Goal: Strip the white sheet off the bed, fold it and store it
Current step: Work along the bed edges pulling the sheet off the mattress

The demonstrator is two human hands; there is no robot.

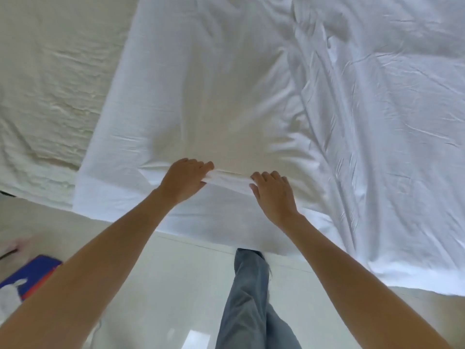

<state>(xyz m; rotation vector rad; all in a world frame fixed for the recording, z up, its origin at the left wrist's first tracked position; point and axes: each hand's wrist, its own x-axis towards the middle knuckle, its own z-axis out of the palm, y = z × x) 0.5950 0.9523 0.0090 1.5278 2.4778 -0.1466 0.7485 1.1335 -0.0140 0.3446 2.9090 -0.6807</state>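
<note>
The white sheet (251, 84) lies spread and wrinkled over most of the bed, its near edge hanging over the bedside. My left hand (185, 181) pinches a raised fold of the sheet at the near edge. My right hand (273, 195) grips the same fold just to the right, about a hand's width away. Between the two hands the cloth is bunched into a short ridge. To the left the sheet ends in a straight edge and the cream mattress cover (50, 84) shows bare.
A pale glossy floor (163, 285) runs along the bedside. My leg in grey trousers (251, 298) stands against the bed. A blue and red object (37, 273) lies on the floor at the lower left, with something white beside it.
</note>
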